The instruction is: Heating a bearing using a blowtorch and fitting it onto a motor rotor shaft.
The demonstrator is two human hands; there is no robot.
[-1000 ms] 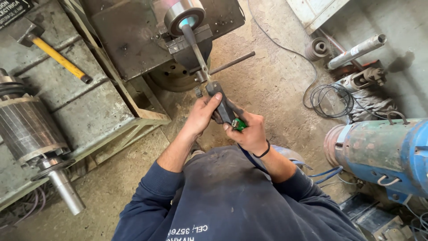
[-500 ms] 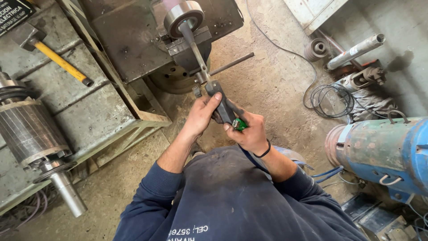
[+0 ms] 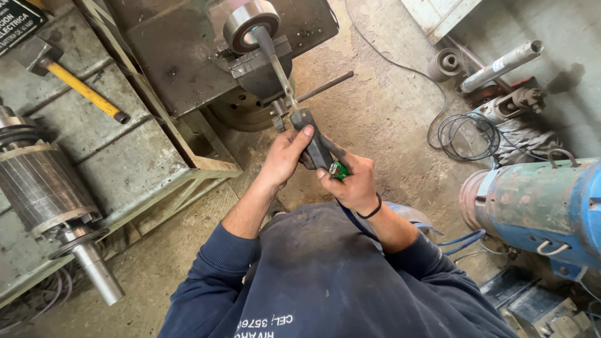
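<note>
Closest in, the person's dark blue sweatshirt (image 3: 325, 281) fills the bottom of the view, both sleeves pushed up off the forearms. The right hand (image 3: 354, 181), with a black band at its wrist, has its grip clenched around the rear of a dark tool handle (image 3: 316, 145), where a small green part (image 3: 339, 170) shows between the fingers. The left hand (image 3: 285, 156) grasps the same handle a little further forward, its fingers wrapped over the side, so the two hands sit touching one another on it. From the front of the handle a thin metal rod (image 3: 275, 59) runs up and away at a slant, and its far end meets the middle of a round steel bearing (image 3: 250, 24). The bearing sits on a dark metal block (image 3: 263, 66) at the edge of a grimy steel plate (image 3: 169, 56). A second thin bar (image 3: 324, 86) sticks out to the right just behind the handle. To the left, a large ribbed motor rotor (image 3: 41, 188) with a shiny shaft lies on a grey table (image 3: 119, 141), and further back a hammer (image 3: 78, 87) with a yellow handle rests on the same surface. To the right, a blue and green motor housing (image 3: 538, 213) stands on the dusty floor (image 3: 388, 112), with a coil of black cable (image 3: 466, 134) beyond it and a grey pipe (image 3: 504, 62) lying further off.
</note>
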